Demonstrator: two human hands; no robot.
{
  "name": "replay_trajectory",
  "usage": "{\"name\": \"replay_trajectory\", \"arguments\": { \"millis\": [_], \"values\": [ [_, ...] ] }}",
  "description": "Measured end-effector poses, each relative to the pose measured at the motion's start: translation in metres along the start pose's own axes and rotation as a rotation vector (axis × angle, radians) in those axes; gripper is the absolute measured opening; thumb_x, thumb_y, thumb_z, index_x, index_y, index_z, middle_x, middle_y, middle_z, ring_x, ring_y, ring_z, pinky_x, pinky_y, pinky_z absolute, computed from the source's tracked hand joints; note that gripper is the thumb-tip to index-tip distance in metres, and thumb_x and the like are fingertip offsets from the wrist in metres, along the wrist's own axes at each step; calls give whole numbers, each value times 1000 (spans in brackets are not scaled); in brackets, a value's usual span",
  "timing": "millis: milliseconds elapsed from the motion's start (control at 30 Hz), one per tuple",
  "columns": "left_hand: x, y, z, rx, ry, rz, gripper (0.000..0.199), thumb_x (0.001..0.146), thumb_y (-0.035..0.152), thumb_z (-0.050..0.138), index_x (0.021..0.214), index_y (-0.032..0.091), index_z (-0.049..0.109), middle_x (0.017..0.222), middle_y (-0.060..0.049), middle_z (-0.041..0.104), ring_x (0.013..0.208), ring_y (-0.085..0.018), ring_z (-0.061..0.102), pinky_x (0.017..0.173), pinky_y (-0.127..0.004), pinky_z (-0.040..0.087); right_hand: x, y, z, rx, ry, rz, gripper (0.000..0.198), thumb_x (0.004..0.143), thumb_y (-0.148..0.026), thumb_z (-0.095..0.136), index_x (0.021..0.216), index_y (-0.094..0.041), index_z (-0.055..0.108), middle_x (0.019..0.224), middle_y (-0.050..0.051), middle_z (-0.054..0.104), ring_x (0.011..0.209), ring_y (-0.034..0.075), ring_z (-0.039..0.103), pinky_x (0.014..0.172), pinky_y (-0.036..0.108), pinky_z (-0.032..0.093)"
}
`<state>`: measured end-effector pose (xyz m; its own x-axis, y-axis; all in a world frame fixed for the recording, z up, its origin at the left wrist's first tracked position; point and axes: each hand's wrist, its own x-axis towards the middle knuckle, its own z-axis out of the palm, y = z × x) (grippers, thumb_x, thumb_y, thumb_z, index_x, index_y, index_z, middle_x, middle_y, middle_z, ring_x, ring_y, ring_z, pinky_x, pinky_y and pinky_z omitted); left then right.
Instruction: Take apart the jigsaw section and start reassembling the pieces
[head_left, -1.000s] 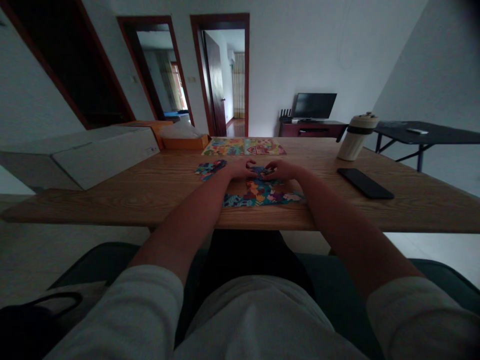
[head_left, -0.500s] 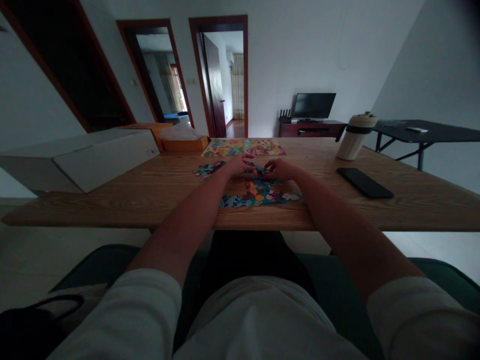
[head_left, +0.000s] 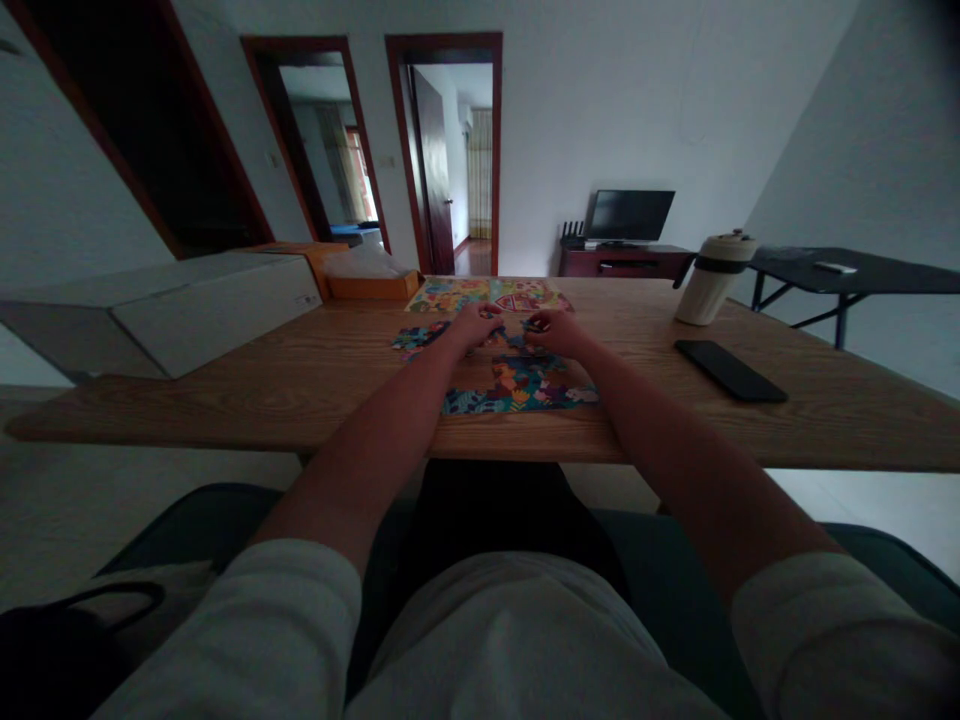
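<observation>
A partly joined jigsaw puzzle (head_left: 517,388) in dark blue, orange and green lies on the wooden table before me. My right hand (head_left: 553,332) is over its far side, fingers pinched on a small dark puzzle piece (head_left: 533,325). Just to the left, my left hand (head_left: 475,326) hovers low with curled fingers; what they hold, if anything, is too small to make out. Beside my left wrist lie loose puzzle pieces (head_left: 410,338). Beyond both hands is a colourful picture sheet (head_left: 450,294) lying flat.
At the left of the table (head_left: 300,405) stand a long white box (head_left: 217,310) and an orange open box (head_left: 373,288) with clear plastic in it. To the right are a black phone (head_left: 727,370) and a cream tumbler (head_left: 711,285). The table's near edge is close to my lap.
My hands have drawn slightly apart, uncovering puzzle pieces between them. The right hand now shows a dark piece at its fingertips. The whole view has shifted a little.
</observation>
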<state>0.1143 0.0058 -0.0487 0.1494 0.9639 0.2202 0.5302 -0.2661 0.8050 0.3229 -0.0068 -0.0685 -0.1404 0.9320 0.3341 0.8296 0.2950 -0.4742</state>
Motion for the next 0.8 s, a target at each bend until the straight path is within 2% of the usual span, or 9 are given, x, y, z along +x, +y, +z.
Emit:
{"name": "replay_trajectory", "arguments": {
  "millis": [133,233,467,600,800],
  "values": [
    [4,-2,-4,19,160,-9,22,88,19,69,110,16,72,95,-8,75,75,-16,66,71,-25,50,-3,-13,11,-218,-155,2,47,92,-53,68,114,-13,76,111,17,76,100,30,72,86,35,53],
    [5,-5,-8,-17,214,-11,20,87,18,69,107,17,72,100,-9,75,79,-17,68,74,-26,51,-4,-17,14,-303,-188,-11,53,92,-60,66,114,-13,77,116,19,75,104,33,71,88,37,52],
    [7,-7,-5,-29,185,-20,18,86,18,70,104,17,71,95,-9,74,79,-19,68,76,-29,53,-2,-16,12,-275,-129,-8,48,88,-49,74,123,-15,71,119,18,74,104,31,71,87,36,53],
    [8,-8,-4,-33,161,-14,18,86,17,71,104,16,70,93,-8,73,79,-18,68,77,-28,53,-3,-12,12,-170,-114,-19,50,85,-44,78,123,-15,69,116,16,75,99,30,72,85,36,54],
    [9,-11,-3,-14,161,-5,20,87,20,71,107,16,70,95,-9,74,79,-18,68,75,-27,52,-5,-10,8,-105,-60,-74,54,78,-33,84,126,-14,68,122,17,73,107,29,70,92,38,54]
  ]
}}
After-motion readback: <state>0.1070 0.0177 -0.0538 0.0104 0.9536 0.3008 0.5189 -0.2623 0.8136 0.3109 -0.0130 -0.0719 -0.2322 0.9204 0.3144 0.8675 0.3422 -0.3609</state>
